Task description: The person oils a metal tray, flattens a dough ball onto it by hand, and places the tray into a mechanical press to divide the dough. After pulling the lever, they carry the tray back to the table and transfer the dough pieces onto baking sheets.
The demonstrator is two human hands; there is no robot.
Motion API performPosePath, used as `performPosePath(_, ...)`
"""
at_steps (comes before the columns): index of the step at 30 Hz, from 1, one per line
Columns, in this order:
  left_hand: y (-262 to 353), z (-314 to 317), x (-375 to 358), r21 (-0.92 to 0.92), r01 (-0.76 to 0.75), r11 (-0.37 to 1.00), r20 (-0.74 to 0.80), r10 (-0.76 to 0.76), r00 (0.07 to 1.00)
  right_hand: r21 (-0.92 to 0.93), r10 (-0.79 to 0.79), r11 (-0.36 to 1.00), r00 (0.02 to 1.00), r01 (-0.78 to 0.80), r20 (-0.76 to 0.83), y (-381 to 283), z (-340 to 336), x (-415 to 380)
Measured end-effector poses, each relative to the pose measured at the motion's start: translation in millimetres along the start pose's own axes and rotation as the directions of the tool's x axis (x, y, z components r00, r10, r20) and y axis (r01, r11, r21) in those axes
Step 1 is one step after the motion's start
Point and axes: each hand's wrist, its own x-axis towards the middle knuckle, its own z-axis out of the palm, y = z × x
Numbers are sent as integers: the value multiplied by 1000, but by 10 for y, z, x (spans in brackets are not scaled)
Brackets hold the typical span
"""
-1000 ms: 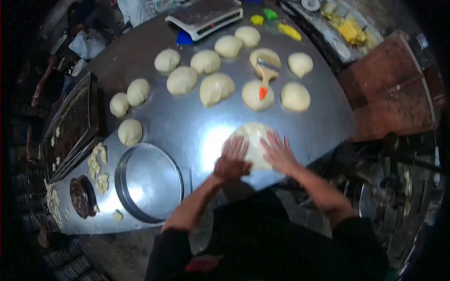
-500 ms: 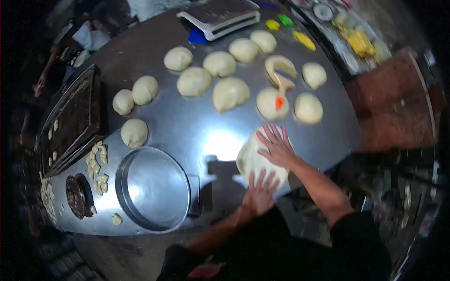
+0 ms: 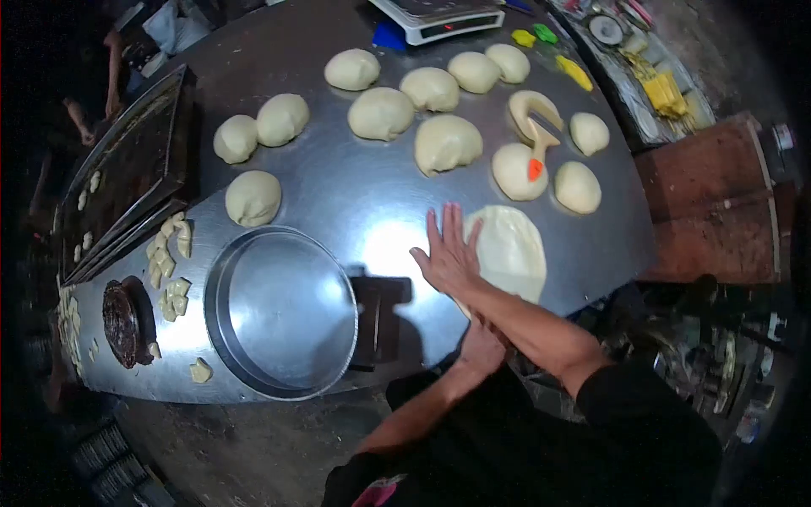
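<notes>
A flattened sheet of dough lies on the metal table near its front edge. My right hand is open, fingers spread, over the dough's left side, with the fingertips reaching past it above the tabletop. Under my right forearm, at the dough's near end, my left hand looks curled; its fingertips are hidden, so what they hold does not show. Just beyond the sheet sit a dough ball and another dough ball. A dough cutter with an orange-tipped handle rests against the first ball.
Several more dough balls sit across the metal table. A round metal pan stands at the front left, near small dough pieces and a dark round object. Stacked trays are farther left; a scale is at the back.
My right hand has shifted left across the dough. My left hand has drawn in under the right forearm and its spread fingers have curled. The view has shifted slightly.
</notes>
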Motion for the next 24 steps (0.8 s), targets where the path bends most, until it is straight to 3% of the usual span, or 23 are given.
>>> performPosePath(1, 2, -84, -13, -56, -9, 998, 138, 16, 990, -3, 36, 999, 999, -36, 14, -5, 3, -100)
performPosePath(2, -45, -171, 34, -96, -16, 995, 258, 41, 965, 115, 23, 993, 999, -27, 42, 37, -34, -89)
performPosePath(3, -109, -252, 81, -119, -71, 990, 195, 94, 976, 230, -12, 973, 999, 2, 44, 126, -77, 10)
performPosePath(4, -181, -326, 34, -118, -87, 989, 206, 110, 972, 233, 7, 972, 999, -16, 39, 362, -25, -91)
performPosePath(6, -310, -422, -114, 182, -25, 983, 57, 14, 998, -165, -366, 921, 929, 354, -50, 1073, 138, -562)
performPosePath(7, -303, -426, -206, 183, -37, 982, 77, 23, 997, -16, -218, 976, 976, 218, -9, 1263, -50, -861)
performPosePath(8, -308, -434, -267, 139, -33, 990, -30, 38, 999, 118, -83, 990, 996, 79, 37, 1343, -328, -1020)
performPosePath(9, -305, -532, -233, 96, -37, 995, -138, 51, 989, 59, -71, 996, 996, 67, 61, 1360, -436, -1038)
performPosePath(10, -269, -632, -293, 97, -52, 994, -101, 61, 993, 82, -43, 996, 997, 37, 68, 1326, -426, -1167)
performPosePath(12, -350, -898, 72, -111, 129, 985, 248, -98, 964, 180, -15, 984, 994, -3, 104, 1420, -476, -979)
performPosePath(13, -390, -1035, 364, -105, 190, 976, 387, -136, 912, 177, -8, 984, 997, -7, 80, 1428, -546, -799)
performPosePath(14, -583, -719, 577, -132, 169, 977, 187, -142, 972, 236, 7, 971, 997, -26, 80, 1371, -563, -665)
performPosePath(16, -766, -480, 1125, 268, -97, 959, -55, 116, 992, 311, 19, 949, 996, -45, 85, 1399, -508, -520)
performPosePath(18, -894, -438, 1266, 329, -133, 935, -10, 144, 990, 187, -61, 980, 998, 65, -29, 1588, -463, -362)
performPosePath(22, -1030, -582, 1621, 404, -219, 888, 149, 173, 974, 120, -74, 990, 997, 76, -18, 1715, -452, -169)
performPosePath(23, -1074, -566, 1580, 243, -208, 948, 79, 195, 978, 111, -91, 990, 995, 88, 26, 1732, -482, -167)
performPosePath(24, -1130, -592, 1401, 255, -217, 942, 69, 206, 976, 103, -91, 991, 996, 90, 7, 1751, -522, -240)
